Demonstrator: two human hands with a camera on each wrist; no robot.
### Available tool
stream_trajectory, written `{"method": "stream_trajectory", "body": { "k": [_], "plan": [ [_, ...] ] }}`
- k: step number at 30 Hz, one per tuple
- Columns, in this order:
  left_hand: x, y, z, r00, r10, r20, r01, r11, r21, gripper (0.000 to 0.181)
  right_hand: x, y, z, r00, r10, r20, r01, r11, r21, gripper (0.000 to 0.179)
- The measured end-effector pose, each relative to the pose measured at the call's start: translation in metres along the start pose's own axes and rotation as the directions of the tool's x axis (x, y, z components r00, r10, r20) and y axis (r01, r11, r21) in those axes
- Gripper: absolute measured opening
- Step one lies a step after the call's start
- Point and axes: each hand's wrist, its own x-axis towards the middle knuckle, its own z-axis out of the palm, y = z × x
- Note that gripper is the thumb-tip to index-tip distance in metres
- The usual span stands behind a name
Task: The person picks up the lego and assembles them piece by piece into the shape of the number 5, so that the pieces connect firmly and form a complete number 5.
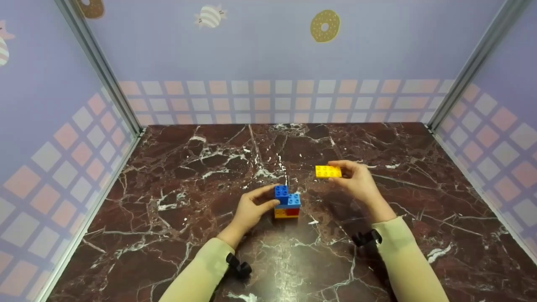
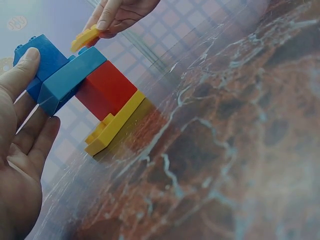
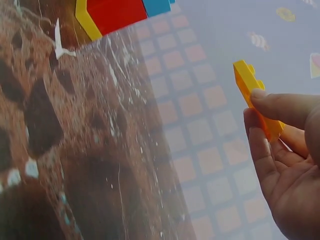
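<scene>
A small stack of toy building bricks stands on the table. At its base lies a flat yellow brick (image 2: 117, 124), with a red brick (image 2: 108, 89) on its right part. Across the red one runs a light blue brick (image 2: 75, 77), and a dark blue brick (image 1: 281, 194) sits on the left end of that. My left hand (image 1: 250, 209) pinches the dark blue brick from the left between thumb and fingers. To the right of the stack and apart from it, my right hand (image 1: 356, 181) holds a second flat yellow brick (image 1: 327, 171), studs up, in the air.
The dark red marbled table (image 1: 176, 235) is bounded by a patterned back wall (image 1: 268, 54) and side walls (image 1: 54, 138) with metal corner posts. Black bands (image 1: 239, 266) are worn at both wrists.
</scene>
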Motion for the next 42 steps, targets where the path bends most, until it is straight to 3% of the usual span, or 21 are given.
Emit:
{"method": "stream_trajectory", "body": {
  "k": [10, 22, 31, 42],
  "plan": [
    [-0.001, 0.0, 0.001, 1.0, 0.011, -0.008, -0.011, 1.0, 0.019, 0.046, -0.003, -0.01, 0.013, 1.0, -0.024, -0.003, 0.024, 1.0, -0.009, 0.041],
    [-0.003, 0.003, 0.006, 0.999, 0.016, 0.032, -0.017, 1.0, 0.021, 0.048, -0.012, -0.023, 0.033, 0.995, -0.076, 0.059, 0.075, 0.997, 0.021, 0.036],
    [-0.003, 0.003, 0.007, 0.999, 0.007, 0.033, -0.006, 1.0, -0.009, 0.05, -0.02, -0.034, 0.05, 0.993, -0.067, 0.1, 0.066, 0.998, 0.015, 0.039],
    [-0.004, 0.003, 0.007, 1.0, -0.001, 0.015, 0.001, 1.0, 0.018, 0.046, -0.028, -0.038, 0.067, 0.981, -0.148, 0.125, 0.145, 0.989, 0.034, 0.036]
  ]
}}
